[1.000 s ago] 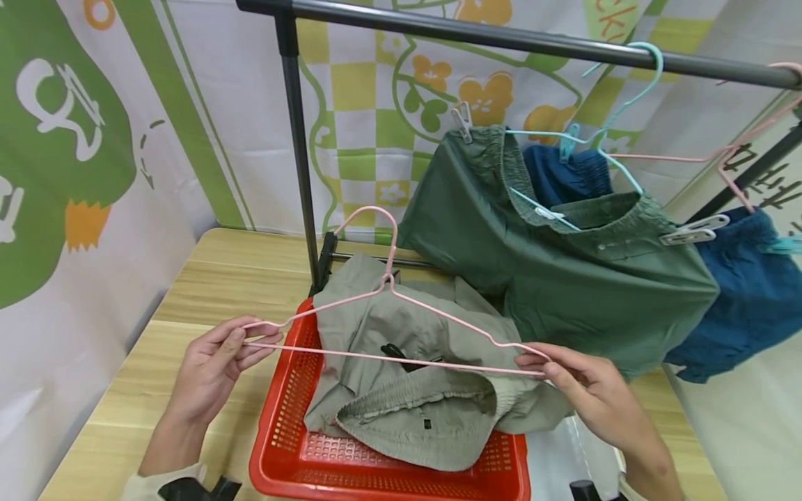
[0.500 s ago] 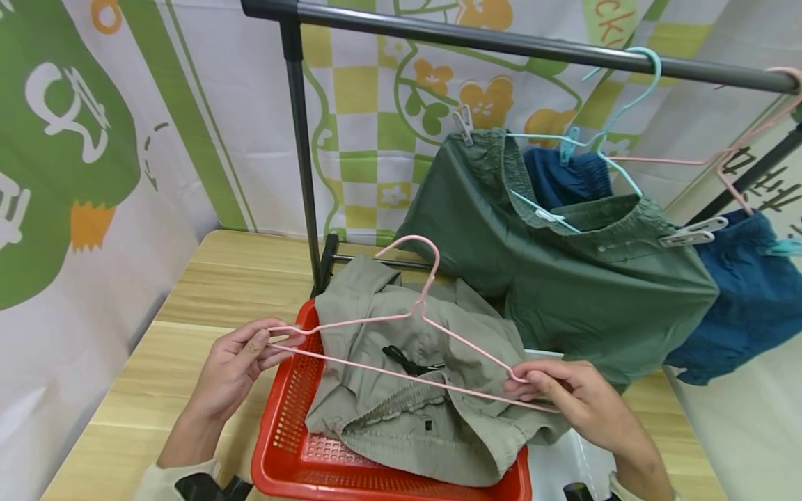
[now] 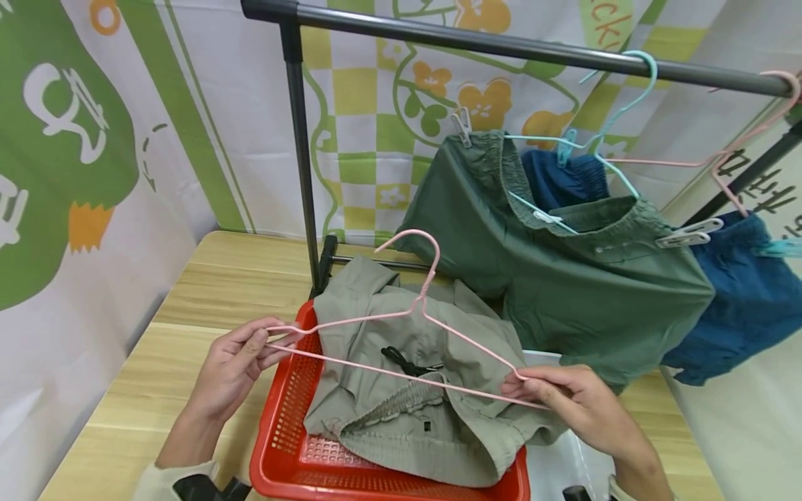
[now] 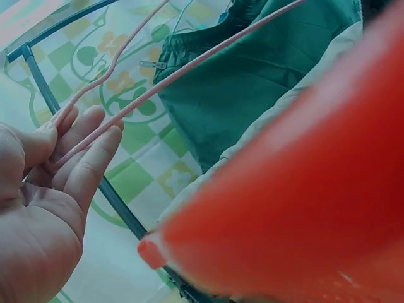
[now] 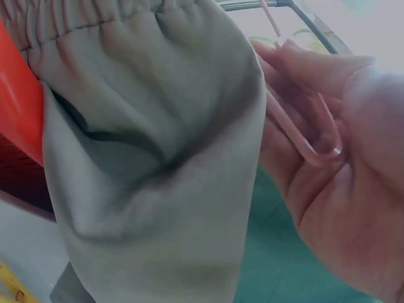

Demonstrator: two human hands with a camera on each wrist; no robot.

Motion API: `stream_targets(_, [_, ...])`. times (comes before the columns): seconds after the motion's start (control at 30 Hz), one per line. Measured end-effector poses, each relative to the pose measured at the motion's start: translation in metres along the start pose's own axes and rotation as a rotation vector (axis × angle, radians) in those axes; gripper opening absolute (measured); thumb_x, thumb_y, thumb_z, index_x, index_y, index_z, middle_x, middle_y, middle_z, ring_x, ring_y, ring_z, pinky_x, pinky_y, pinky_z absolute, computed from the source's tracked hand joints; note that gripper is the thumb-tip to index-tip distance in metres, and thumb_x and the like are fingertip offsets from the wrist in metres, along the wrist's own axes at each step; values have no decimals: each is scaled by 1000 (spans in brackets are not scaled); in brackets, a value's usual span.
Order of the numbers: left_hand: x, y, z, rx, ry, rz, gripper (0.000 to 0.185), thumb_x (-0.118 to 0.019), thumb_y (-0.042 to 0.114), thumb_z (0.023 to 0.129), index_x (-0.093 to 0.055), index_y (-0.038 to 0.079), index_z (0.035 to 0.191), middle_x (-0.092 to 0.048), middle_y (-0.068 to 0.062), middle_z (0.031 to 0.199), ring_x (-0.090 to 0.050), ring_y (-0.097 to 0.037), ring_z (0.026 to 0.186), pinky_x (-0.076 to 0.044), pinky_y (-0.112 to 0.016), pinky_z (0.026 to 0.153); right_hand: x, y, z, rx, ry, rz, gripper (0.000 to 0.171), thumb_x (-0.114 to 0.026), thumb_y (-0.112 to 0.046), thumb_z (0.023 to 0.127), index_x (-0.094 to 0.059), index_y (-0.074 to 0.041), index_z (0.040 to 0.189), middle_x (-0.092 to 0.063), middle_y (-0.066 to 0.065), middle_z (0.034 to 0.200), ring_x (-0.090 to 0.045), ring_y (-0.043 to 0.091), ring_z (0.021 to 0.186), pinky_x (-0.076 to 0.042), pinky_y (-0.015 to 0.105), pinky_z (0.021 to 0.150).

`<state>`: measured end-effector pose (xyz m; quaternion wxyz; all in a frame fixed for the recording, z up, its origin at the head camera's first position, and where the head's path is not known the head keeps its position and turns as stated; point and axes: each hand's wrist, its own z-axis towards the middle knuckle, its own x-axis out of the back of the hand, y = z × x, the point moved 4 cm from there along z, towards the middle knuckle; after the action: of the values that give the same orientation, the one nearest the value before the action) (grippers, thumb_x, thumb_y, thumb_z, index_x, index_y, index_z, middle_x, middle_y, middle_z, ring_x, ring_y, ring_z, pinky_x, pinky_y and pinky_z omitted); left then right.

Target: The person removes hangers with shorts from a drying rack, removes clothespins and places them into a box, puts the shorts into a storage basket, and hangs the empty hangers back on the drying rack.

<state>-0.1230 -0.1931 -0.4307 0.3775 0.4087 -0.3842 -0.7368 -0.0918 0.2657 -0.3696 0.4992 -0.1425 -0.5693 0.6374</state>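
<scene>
I hold a pink wire hanger [image 3: 401, 316] by both ends above a red basket [image 3: 285, 407]. My left hand [image 3: 241, 362] pinches its left corner between thumb and fingers [image 4: 82, 145]. My right hand [image 3: 567, 400] grips the right corner, whose bend [image 5: 315, 151] lies in my curled fingers. Under the hanger, khaki shorts [image 3: 413, 376] with an elastic waistband lie crumpled in the basket; the same khaki cloth [image 5: 151, 145] fills the right wrist view. The hook points up and away from me.
A dark clothes rail [image 3: 501, 45] crosses the top, its post [image 3: 303, 167] behind the basket. Green shorts [image 3: 564, 271] hang clipped to a teal hanger [image 3: 617, 111]; blue shorts [image 3: 745, 299] hang on a pink one [image 3: 752, 132]. A wooden table [image 3: 188, 306] lies under all. Patterned curtain behind.
The hanger has shifted right and tilted, its right end lower. My right hand moved down toward the shorts. My left hand moved slightly right.
</scene>
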Motion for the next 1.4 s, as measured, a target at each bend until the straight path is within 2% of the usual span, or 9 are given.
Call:
stream_targets(0.2, [-2, -1, -2, 37, -31, 144, 31, -38, -7, 109, -54, -16, 133, -71, -14, 125, -70, -25, 112, -55, -42, 94, 8, 1, -1, 220, 114, 55, 30, -45, 26, 97, -61, 21, 121, -74, 20, 107, -75, 21, 96, -59, 29, 79])
stream_targets(0.4, [1, -1, -4, 41, 11, 325, 30, -42, -6, 109, -54, -17, 134, -71, -18, 119, -71, -26, 106, -58, -38, 88, 22, -6, -4, 268, 209, 68, 22, -44, 24, 99, -58, 27, 116, -74, 20, 106, -75, 21, 96, -59, 29, 77])
stream_targets(0.47, [0, -1, -5, 46, 35, 456, 29, -47, -4, 108, -58, -15, 132, -72, -16, 118, -71, -26, 106, -58, -33, 89, 28, -11, -5, 279, 249, 62, 21, -45, 23, 99, -57, 28, 116, -74, 21, 107, -75, 22, 96, -59, 29, 78])
stream_targets(0.53, [-2, -1, -6, 37, 50, 673, 28, -54, 0, 106, -64, -6, 131, -73, -12, 120, -70, -24, 108, -56, -28, 91, 34, -16, -5, 288, 291, 35, 20, -47, 21, 100, -57, 29, 115, -74, 21, 106, -75, 21, 96, -58, 27, 79])
stream_targets(0.67, [-9, -5, -5, 14, 15, 1068, 31, -66, 9, 101, -69, 7, 132, -67, -6, 132, -63, -25, 122, -53, -40, 98, 45, -26, -4, 313, 360, -36, 19, -52, 19, 99, -57, 31, 113, -74, 21, 107, -75, 20, 97, -56, 26, 82])
stream_targets(0.77, [-15, -9, -5, 1, -75, 1208, 40, -70, 11, 99, -64, 5, 138, -55, -12, 147, -51, -34, 135, -47, -57, 103, 52, -33, 0, 336, 390, -86, 18, -53, 20, 98, -56, 32, 111, -73, 23, 107, -75, 19, 98, -56, 25, 83])
stream_targets(0.87, [-18, -13, -8, -16, -141, 1317, 50, -74, 12, 96, -59, 1, 142, -45, -18, 155, -42, -41, 141, -42, -61, 105, 59, -43, 5, 314, 422, -173, 18, -53, 21, 97, -57, 31, 111, -74, 21, 106, -75, 17, 98, -56, 24, 82])
stream_targets(1.1, [-18, -17, -11, 7, -150, 1375, 63, -73, 19, 97, -47, -3, 151, -38, -23, 159, -37, -43, 144, -38, -62, 109, 79, -70, 21, 200, 570, -496, 19, -52, 25, 95, -65, 24, 110, -75, 5, 103, -74, 8, 92, -55, 19, 79])
stream_targets(1.4, [-17, -20, -13, 46, -132, 1377, 62, -69, 17, 99, -45, -8, 150, -38, -22, 159, -41, -39, 143, -40, -58, 109, 91, -83, 53, 145, 653, -590, 22, -55, 18, 98, -68, 17, 115, -73, -3, 105, -72, 3, 92, -53, 15, 81])
